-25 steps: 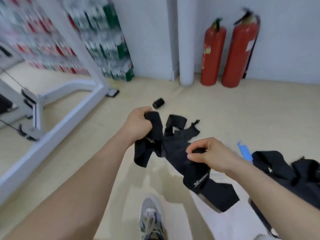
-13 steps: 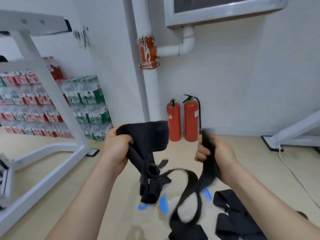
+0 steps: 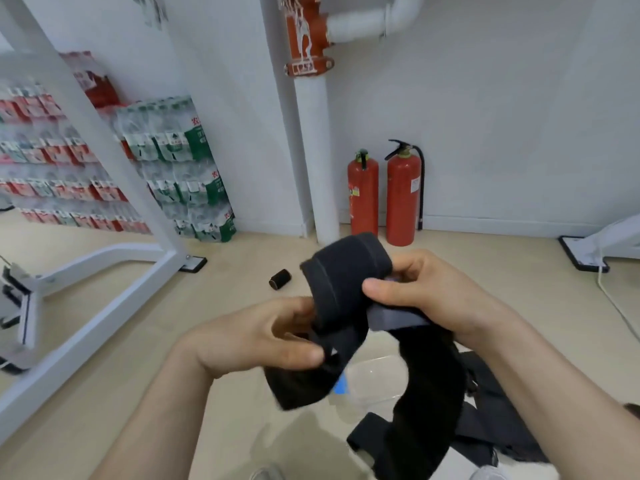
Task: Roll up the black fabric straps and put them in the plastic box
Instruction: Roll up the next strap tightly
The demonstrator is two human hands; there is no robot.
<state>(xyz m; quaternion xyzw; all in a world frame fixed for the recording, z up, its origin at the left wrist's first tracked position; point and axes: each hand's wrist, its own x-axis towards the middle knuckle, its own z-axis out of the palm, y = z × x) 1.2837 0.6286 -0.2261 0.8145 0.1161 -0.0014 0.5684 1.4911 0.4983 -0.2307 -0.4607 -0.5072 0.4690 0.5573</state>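
I hold one black fabric strap [image 3: 341, 289] in front of me at chest height. My left hand [image 3: 263, 336] pinches its lower folds between thumb and fingers. My right hand [image 3: 420, 294] grips the wide upper end, thumb on the near side, and a long tail [image 3: 429, 403] hangs down from it toward the floor. Below the hands lies the clear plastic box [image 3: 375, 379] with a blue clip, mostly hidden by the strap. More black straps [image 3: 491, 424] lie in a heap on the floor at the lower right. One rolled-up strap [image 3: 280, 279] lies on the floor further off.
Two red fire extinguishers [image 3: 382, 195] stand by a white pipe [image 3: 317, 161] at the wall. A white metal frame [image 3: 104, 271] runs along the left, with stacked packs of bottled water [image 3: 180, 168] behind it. Another frame foot and a white cable [image 3: 616, 306] are at the right.
My hands have come close together on the strap and my right hand now grips its wide end. The view has tilted a little down from half a second ago.
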